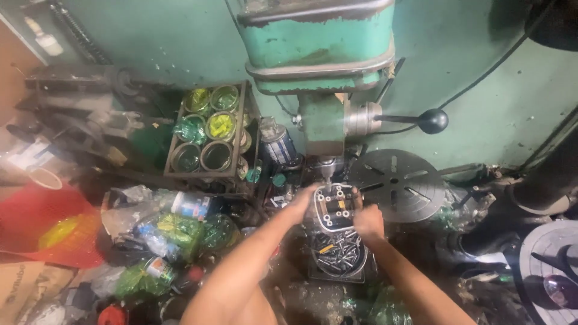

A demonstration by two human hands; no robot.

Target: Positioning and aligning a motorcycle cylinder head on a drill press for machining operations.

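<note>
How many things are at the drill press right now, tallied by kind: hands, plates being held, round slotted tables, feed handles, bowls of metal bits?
Hands: 2, left hand and right hand, both touching the plate
Metal plate with holes, under the spindle: 1
Round slotted table: 1
Black-knobbed handle: 1
Bowl of metal bits: 1
Total: 6

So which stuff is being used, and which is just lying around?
In use: left hand, right hand, metal plate, drill press, tray of bolts.
Lying about: jars in crate, round disc, red bag, plastic bags.
</note>
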